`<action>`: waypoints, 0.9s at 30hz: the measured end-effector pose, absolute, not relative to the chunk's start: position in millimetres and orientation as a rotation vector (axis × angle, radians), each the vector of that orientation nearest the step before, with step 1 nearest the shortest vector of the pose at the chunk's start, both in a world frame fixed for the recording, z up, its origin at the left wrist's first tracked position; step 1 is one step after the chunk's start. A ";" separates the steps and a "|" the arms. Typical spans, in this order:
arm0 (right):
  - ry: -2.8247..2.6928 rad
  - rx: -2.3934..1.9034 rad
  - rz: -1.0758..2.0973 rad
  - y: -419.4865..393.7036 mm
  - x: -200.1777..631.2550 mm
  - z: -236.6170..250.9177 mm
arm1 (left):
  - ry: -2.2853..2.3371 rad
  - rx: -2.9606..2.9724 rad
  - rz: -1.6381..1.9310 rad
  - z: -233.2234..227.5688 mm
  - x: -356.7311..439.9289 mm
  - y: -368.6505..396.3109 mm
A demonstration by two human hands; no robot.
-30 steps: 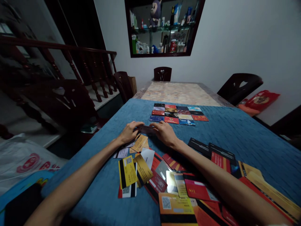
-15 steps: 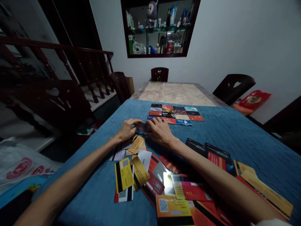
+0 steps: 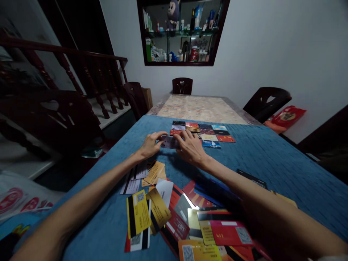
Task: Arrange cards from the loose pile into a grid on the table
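Between my two hands is a silvery-grey plastic card (image 3: 170, 142), held up off the cloth and tilted so its face shows. My left hand (image 3: 150, 145) pinches its left end between thumb and fingers. At its right end, my right hand (image 3: 191, 146) grips the card, fingers curled over the top edge. Just behind the hands lie several cards laid side by side in rows (image 3: 208, 137); my right hand hides some of them. Nearer to me is a loose, overlapping pile of cards, with a yellow card (image 3: 138, 214) at its left and a red card (image 3: 231, 233) at its right.
A blue cloth (image 3: 272, 152) covers the near part of the table, and the bare marbled tabletop (image 3: 195, 107) shows beyond. Dark chairs (image 3: 268, 103) stand around it. A red bag (image 3: 288, 116) is at the right, a white plastic bag (image 3: 24, 195) at the lower left.
Both hands have moved slightly forward and right with the grey card, which is now raised and tilted more toward me. The view has shifted a little.
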State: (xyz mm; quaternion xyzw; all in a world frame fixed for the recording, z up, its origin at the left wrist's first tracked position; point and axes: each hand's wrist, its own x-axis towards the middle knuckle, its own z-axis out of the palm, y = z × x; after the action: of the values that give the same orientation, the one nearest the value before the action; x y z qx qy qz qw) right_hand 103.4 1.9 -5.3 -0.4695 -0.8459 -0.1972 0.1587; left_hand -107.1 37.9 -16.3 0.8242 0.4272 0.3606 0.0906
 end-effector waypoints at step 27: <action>-2.402 -0.971 -0.304 83.3 159.2 -37.1 | 1.000 2.938 0.644 -12.6 -93.2 95.8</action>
State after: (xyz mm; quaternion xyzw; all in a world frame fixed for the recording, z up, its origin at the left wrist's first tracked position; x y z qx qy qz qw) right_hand 159.2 83.3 -37.1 -0.3592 -0.8882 -0.1124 0.2633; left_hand -93.2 95.8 -12.6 0.9268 0.3153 0.2033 -0.0140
